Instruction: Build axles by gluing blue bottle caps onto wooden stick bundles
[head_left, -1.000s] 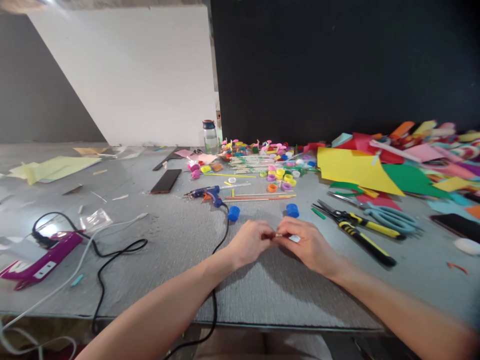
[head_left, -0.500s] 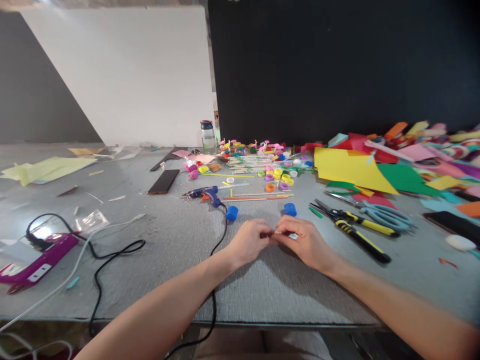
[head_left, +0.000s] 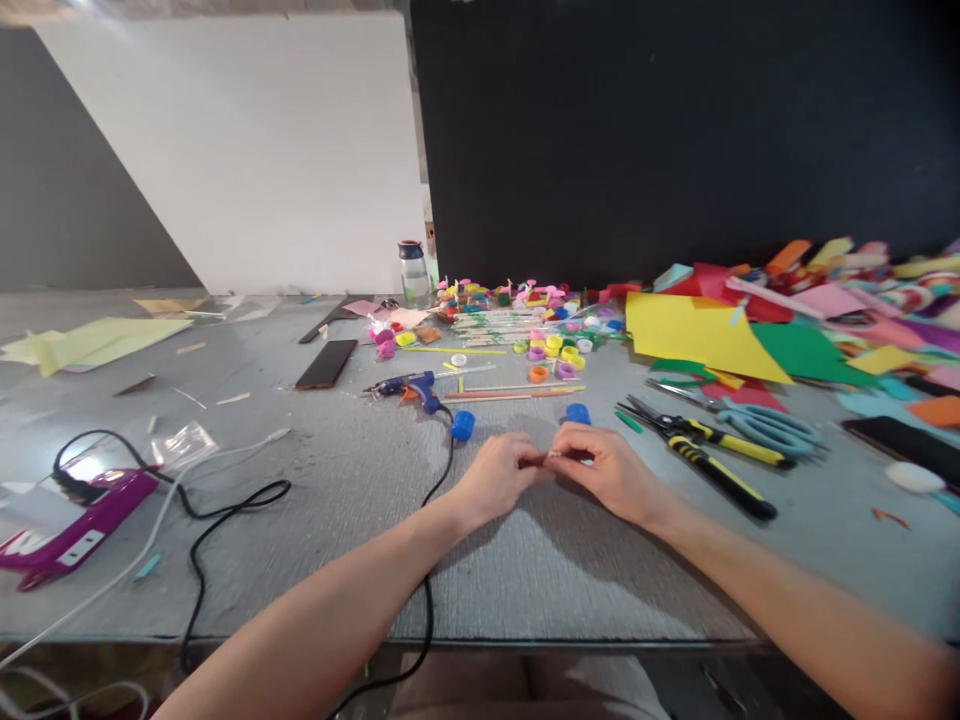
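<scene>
My left hand (head_left: 499, 478) and my right hand (head_left: 604, 472) meet fingertip to fingertip above the grey table (head_left: 360, 500), both pinched shut on one small pale piece (head_left: 553, 455) that is too small to name. Just beyond the hands lie two blue bottle caps (head_left: 462, 425), the second cap (head_left: 577, 412) close to my right fingers. A blue glue gun (head_left: 411, 385) lies further back, its black cord (head_left: 435, 480) running past my left wrist.
Yellow-handled cutters (head_left: 705, 455) and blue scissors (head_left: 765, 425) lie right of my hands. Coloured paper sheets (head_left: 750, 335) pile at the right. Coloured rings and sticks (head_left: 540, 345) sit mid-table. A dark phone (head_left: 327, 363) and a purple device (head_left: 71, 525) with cables lie left.
Both hands have stayed pinched together on the small piece and shifted slightly away from me. The view has drifted a little.
</scene>
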